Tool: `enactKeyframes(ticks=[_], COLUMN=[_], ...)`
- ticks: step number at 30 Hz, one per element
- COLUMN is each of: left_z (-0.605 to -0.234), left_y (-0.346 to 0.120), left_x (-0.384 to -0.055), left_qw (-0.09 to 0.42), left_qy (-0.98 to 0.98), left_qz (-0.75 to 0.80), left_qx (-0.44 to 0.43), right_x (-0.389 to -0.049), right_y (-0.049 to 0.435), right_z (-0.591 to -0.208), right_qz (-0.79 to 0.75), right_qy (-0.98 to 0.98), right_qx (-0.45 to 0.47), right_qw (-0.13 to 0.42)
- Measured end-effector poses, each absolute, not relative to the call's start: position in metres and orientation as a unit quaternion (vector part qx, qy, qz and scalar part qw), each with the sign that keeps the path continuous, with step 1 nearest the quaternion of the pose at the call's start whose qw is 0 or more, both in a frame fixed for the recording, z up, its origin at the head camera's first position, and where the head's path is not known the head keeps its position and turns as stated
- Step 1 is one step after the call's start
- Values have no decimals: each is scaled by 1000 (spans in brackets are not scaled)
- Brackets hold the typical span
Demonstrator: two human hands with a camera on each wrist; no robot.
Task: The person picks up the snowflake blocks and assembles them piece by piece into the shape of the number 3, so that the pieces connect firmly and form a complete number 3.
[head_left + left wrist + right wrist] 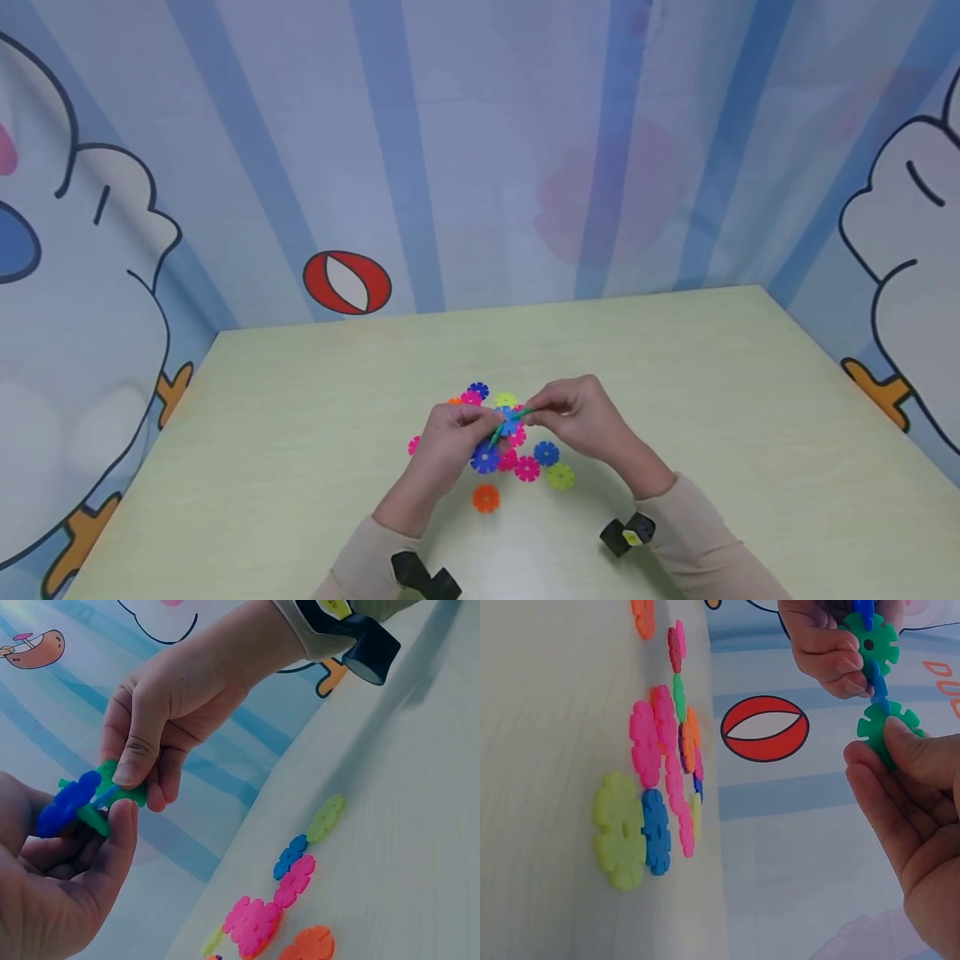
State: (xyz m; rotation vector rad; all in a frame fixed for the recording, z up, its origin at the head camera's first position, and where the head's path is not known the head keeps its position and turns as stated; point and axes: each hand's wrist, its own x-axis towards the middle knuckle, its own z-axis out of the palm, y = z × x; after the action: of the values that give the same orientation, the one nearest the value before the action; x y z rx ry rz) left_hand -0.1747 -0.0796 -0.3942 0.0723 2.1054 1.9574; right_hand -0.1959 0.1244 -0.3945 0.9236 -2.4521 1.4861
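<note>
A person's two bare hands hold a short chain (510,419) of notched plastic discs in the air above a pale table (300,400), beyond a loose orange disc (486,498). The left hand (448,442) grips the chain around its inner green disc (883,645), next to a dark blue disc (69,804). The right hand (581,417) pinches the outer green disc (876,729) between thumb and fingers. A lighter blue disc (880,691), edge-on, links the green pair. Beyond and to the right of the orange disc lie a pink disc (527,468), a mid-blue disc (547,453) and a lime disc (560,477). Far beyond it, leftward, a red-and-white ball (347,282) is pictured on the wall (495,167).
</note>
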Motion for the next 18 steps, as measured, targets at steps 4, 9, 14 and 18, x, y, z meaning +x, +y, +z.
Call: enactKeyframes(ticks=[4, 9, 14, 18], left_z=[-396, -397, -397, -397], left_y=[-79, -79, -80, -83], left_x=[-176, -177, -178, -180], left_qw=[129, 128, 156, 185], left_qy=[721, 722, 709, 700], left_qz=[680, 680, 684, 683], left_qx=[22, 29, 70, 91], right_x=[-196, -198, -201, -202], right_y=[123, 126, 131, 133], right_z=[-392, -391, -391, -390], right_qz=[486, 484, 493, 500], right_qy=[-816, -813, -805, -801], right_qx=[306, 320, 329, 329], right_qw=[72, 57, 36, 22])
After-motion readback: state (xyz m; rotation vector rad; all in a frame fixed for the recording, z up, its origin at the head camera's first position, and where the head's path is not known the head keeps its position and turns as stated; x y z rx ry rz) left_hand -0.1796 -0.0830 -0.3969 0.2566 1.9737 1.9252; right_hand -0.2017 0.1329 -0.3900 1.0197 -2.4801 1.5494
